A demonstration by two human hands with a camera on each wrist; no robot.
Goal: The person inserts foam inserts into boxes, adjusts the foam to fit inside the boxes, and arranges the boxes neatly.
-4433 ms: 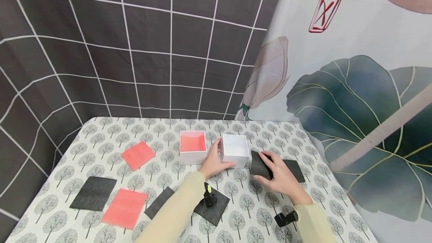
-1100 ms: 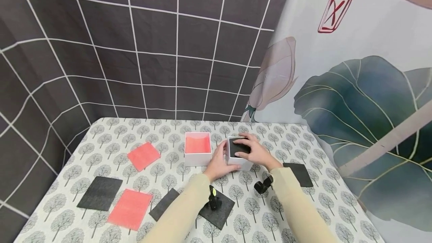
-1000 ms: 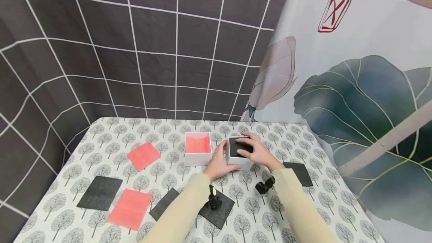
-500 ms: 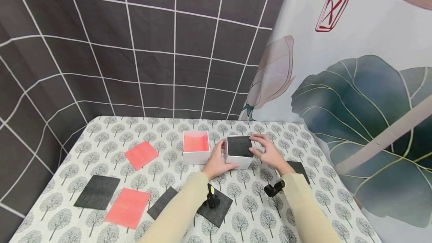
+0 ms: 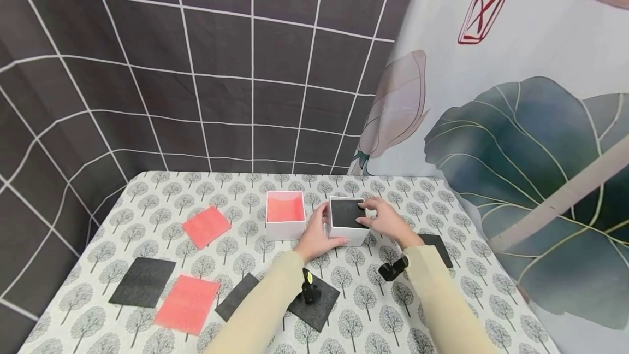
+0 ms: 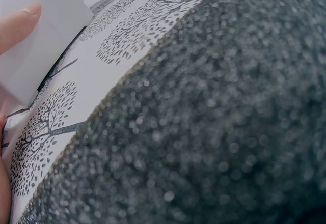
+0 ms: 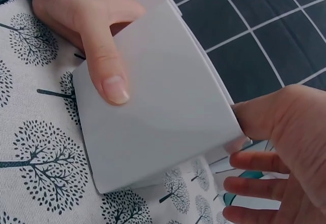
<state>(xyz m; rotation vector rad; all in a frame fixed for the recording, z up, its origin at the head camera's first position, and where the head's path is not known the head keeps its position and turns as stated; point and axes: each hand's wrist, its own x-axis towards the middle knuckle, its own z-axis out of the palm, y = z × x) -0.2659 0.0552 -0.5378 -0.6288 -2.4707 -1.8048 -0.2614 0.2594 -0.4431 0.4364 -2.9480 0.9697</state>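
Note:
In the head view, a white box (image 5: 348, 237) stands open-topped on the tabletop, a black felt-like square (image 5: 346, 213) lying across its opening inside the rim. My left hand (image 5: 314, 238) grips this box, its thumb along the front wall and its fingers at the left side. At the right rim, my right hand (image 5: 385, 222) touches the right edge of the black square with thumb and index tips set apart. The right wrist view shows the left thumb flat on the box wall (image 7: 153, 96), and the right hand (image 7: 285, 147) with its other fingers loosely bent beside the box.
Left of the gripped box stands a second white box (image 5: 286, 230) with a pink sheet inside. Pink squares (image 5: 187, 304) and black squares (image 5: 142, 282) lie about the tree-print tablecloth (image 5: 363, 321). Another black square (image 5: 436, 248) lies partly behind the right forearm.
My right hand has carried a black square from the table's right side onto the box opening. Just now its fingers shift slightly left along the square's edge. My left hand keeps its grip.

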